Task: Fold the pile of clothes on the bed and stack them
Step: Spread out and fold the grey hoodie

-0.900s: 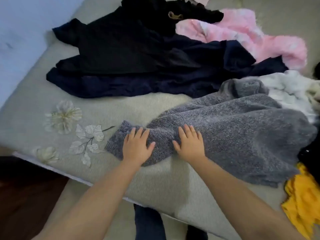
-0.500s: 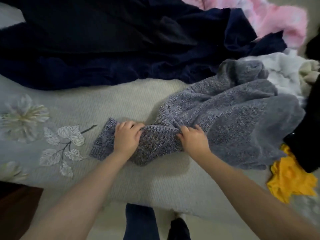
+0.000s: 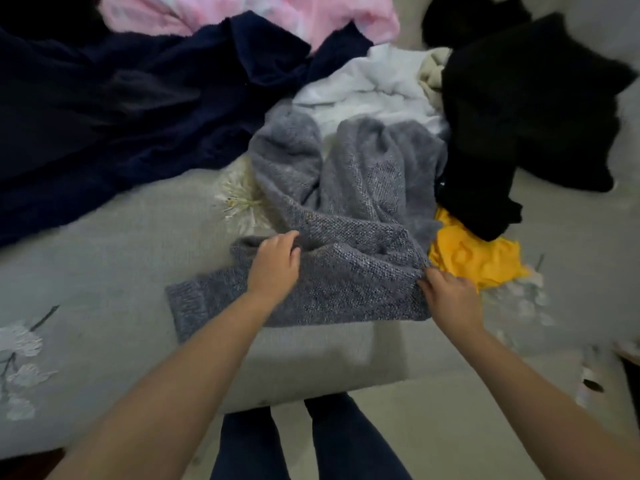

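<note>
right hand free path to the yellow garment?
Probably yes: the right hand grips the grey sweater edge right beside the yellow garment, nothing between them; it must let go first.

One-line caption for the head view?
Both hands, left and right, grip a grey knit sweater on the bed.

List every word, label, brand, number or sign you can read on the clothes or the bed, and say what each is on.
None: no readable text shows on the grey knit sweater, the other clothes or the bedspread, which bears only embroidered flowers.
</note>
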A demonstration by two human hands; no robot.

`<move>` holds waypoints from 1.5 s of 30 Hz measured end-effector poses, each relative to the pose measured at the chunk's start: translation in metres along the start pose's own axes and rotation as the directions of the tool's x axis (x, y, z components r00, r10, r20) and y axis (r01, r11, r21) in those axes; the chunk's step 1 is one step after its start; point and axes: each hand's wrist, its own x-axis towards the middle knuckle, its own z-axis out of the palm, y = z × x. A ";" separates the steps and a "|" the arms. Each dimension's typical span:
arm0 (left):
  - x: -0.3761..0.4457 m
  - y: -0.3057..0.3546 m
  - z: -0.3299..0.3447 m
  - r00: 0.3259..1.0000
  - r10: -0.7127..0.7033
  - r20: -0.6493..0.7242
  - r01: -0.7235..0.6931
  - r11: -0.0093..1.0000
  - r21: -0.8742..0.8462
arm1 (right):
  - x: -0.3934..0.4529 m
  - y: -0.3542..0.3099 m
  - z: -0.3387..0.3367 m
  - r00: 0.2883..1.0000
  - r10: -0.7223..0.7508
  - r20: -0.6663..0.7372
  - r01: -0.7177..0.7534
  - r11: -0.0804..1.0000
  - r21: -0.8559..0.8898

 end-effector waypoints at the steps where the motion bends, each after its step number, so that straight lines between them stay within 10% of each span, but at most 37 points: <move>1: 0.002 0.015 0.011 1.000 0.006 -0.014 -0.006 1.000 0.015 | -0.012 0.027 0.001 0.998 0.068 0.001 -0.068 0.997 -0.020; 4: 0.010 0.052 0.044 0.994 0.097 -0.050 -0.086 0.980 0.179 | -0.041 0.097 0.001 0.940 0.317 0.128 -0.306 0.947 -0.096; 8: 0.016 0.080 0.089 0.978 0.066 0.198 -0.153 0.871 0.466 | -0.058 0.138 0.004 0.694 0.564 0.447 -0.535 0.820 -0.202; 12: 0.005 0.077 0.116 0.919 -0.050 0.392 -0.169 0.846 0.505 | -0.052 0.118 0.029 0.945 0.187 0.267 -0.215 0.973 0.083; 17: -0.027 0.065 0.118 0.880 -0.022 0.474 -0.248 0.830 0.500 | -0.040 0.089 0.047 0.895 0.095 0.436 -0.123 0.992 0.035; 25: -0.018 0.098 0.090 0.983 0.177 -0.048 -0.167 0.972 0.164 | -0.034 0.131 0.008 0.980 0.159 0.118 -0.194 0.899 0.393; 32: 0.035 0.194 0.004 0.801 0.481 -0.355 -0.454 0.876 0.163 | 0.008 0.148 -0.100 0.941 0.283 -0.183 -0.132 0.809 0.573; 40: 0.050 0.287 -0.068 0.590 0.700 -0.403 -0.646 0.709 0.285 | 0.028 0.174 -0.195 0.864 0.407 -0.297 -0.119 0.738 0.664; 45: 0.067 0.349 -0.073 0.414 0.809 -0.417 -0.731 0.568 0.377 | 0.017 0.191 -0.209 0.785 0.601 -0.151 -0.294 0.576 0.762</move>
